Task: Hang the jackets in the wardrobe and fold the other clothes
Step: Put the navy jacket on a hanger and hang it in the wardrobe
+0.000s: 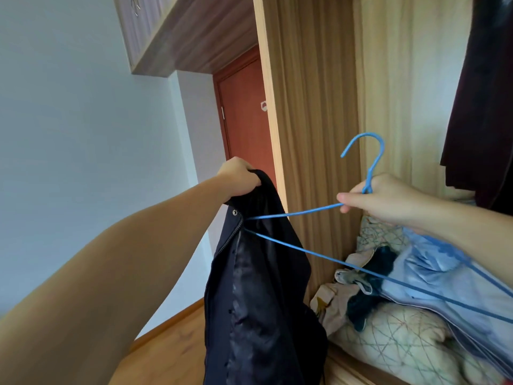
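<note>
My left hand [238, 175] grips the collar of a dark navy jacket [258, 287], which hangs down in front of the wardrobe's left side panel. My right hand [380, 198] holds a blue wire hanger [369, 162] just below its hook. The hanger's left end is pushed inside the jacket's shoulder, and that tip is hidden by the cloth. The hook points up and left. The wardrobe [311, 107] stands open on the right.
A dark maroon garment [483, 93] hangs at the upper right inside the wardrobe. Bedding and bagged clothes [402, 315] are piled on the wardrobe floor. A red-brown door [244, 107] stands behind, with a white wall at the left and wooden floor [172, 345] below.
</note>
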Tool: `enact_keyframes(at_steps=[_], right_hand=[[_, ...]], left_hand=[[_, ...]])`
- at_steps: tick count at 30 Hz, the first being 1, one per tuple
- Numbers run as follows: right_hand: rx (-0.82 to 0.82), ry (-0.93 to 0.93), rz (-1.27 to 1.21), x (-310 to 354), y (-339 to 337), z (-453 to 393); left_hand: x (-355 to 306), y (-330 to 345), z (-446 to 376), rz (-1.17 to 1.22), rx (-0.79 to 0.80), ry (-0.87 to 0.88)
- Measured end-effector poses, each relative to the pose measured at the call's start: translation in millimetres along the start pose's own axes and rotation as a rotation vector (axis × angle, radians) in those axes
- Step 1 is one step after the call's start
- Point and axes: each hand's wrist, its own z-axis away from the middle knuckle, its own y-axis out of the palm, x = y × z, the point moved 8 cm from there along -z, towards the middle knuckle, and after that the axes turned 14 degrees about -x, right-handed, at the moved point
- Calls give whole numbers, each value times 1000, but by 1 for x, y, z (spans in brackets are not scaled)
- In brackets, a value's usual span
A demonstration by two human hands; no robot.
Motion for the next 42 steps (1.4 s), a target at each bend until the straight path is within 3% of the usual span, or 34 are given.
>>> enact_keyframes(at_steps=[12,17,23,33,42], right_hand=[[-103,-129,239,21,-15,-18],[-17,-92,60,37,15,-11],[-53,149,-146,11,15,-9],[-131,111,-283,16,-20,-20],[-122,35,-224,14,-30,-25]], left_hand=[[-11,2,-4,-49,69,141],[-54,21,8,-1,83,239],[-70,30,22,109,106,241],[-87,34,46,132,376,318],[-87,40,56,329,515,212]])
